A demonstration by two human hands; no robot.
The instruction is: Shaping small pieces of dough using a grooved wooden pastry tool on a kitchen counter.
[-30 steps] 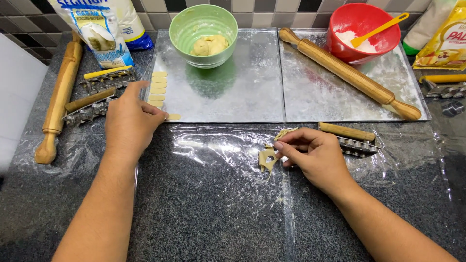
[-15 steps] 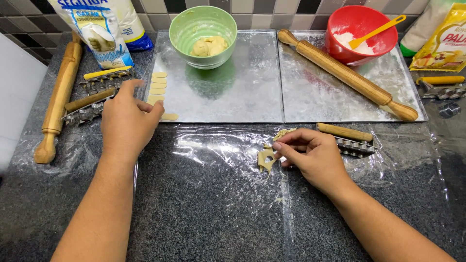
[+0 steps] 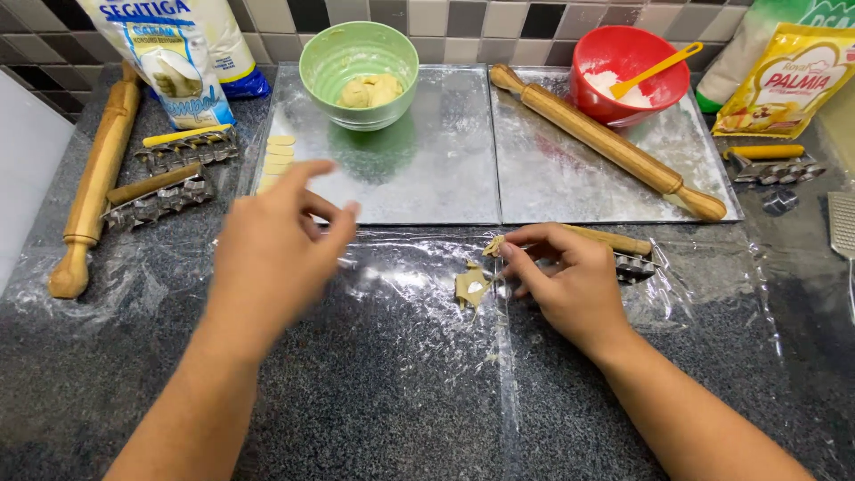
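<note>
Landmark: the left baking tray [image 3: 427, 191], bright metal, lying at the back of the dark stone counter; every place below is told from it.
Step in hand: I judge I am gathering dough offcuts; my right hand [image 3: 570, 281] works at the dough scraps [image 3: 472, 285], which lie on the clear plastic sheet [image 3: 401, 267] just in front of the tray's near right corner.
Right hand's state: curled, thumb and forefinger pinched close on a small bit of dough [image 3: 492, 246] at the scraps' upper edge; the other fingers folded under; a wooden-handled metal cutter [image 3: 623, 254] lies touching its far side.
Left hand's state: my left hand [image 3: 272, 249] hovers over the tray's near left corner, fingers loosely spread and half open, holding nothing; blurred, so finer detail I cannot tell.
Cut pieces: pale dough ovals [image 3: 278, 158] in a column along the tray's left edge.
Next move calls for: a light pinch, I judge, so the soft scrap lifts off the sheet without tearing.
</note>
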